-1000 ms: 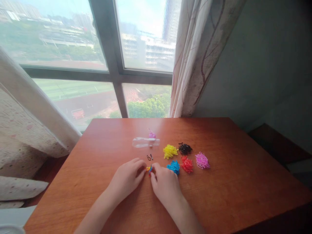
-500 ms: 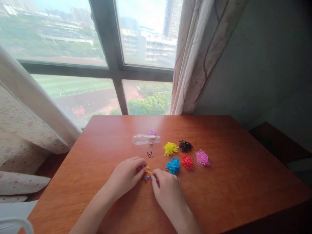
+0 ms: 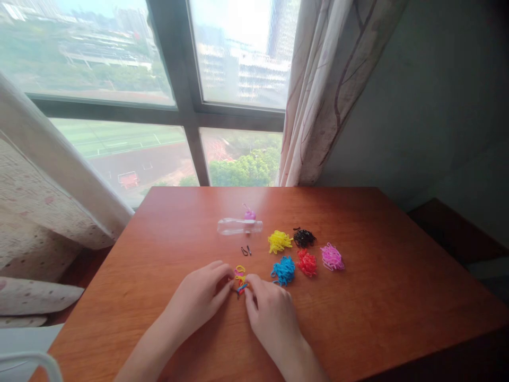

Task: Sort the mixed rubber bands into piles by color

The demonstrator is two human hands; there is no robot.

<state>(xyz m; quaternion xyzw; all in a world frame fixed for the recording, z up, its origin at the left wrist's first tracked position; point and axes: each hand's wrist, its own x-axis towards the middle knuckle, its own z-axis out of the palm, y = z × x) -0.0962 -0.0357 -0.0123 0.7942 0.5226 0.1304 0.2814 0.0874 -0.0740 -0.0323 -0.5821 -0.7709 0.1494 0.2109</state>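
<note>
Between my hands lies a small linked strip of rubber bands (image 3: 241,280) in yellow, pink, blue, red and black. My left hand (image 3: 204,289) rests on its left side, thumb and forefinger curled in and gripping its edge. From the right, my right hand (image 3: 272,305) pinches the strip with thumb and forefinger. A yellow loop stands out at its far end, and parts of the strip are hidden by my fingertips. Just beyond lie a couple of loose black rubber bands (image 3: 246,250).
Right of my hands are piles of blue (image 3: 283,270), yellow (image 3: 279,241), black (image 3: 304,238), red (image 3: 306,262) and pink rubber bands (image 3: 332,257). Farther back lie a clear plastic bottle-like piece (image 3: 234,226) and a purple item (image 3: 249,214). A window and curtains (image 3: 306,106) border the wooden table (image 3: 358,313).
My left fingers have drawn back slightly towards me, baring the yellow loop and pink band at the strip's far end. My right hand has shifted a little left. The view has tilted slightly.
</note>
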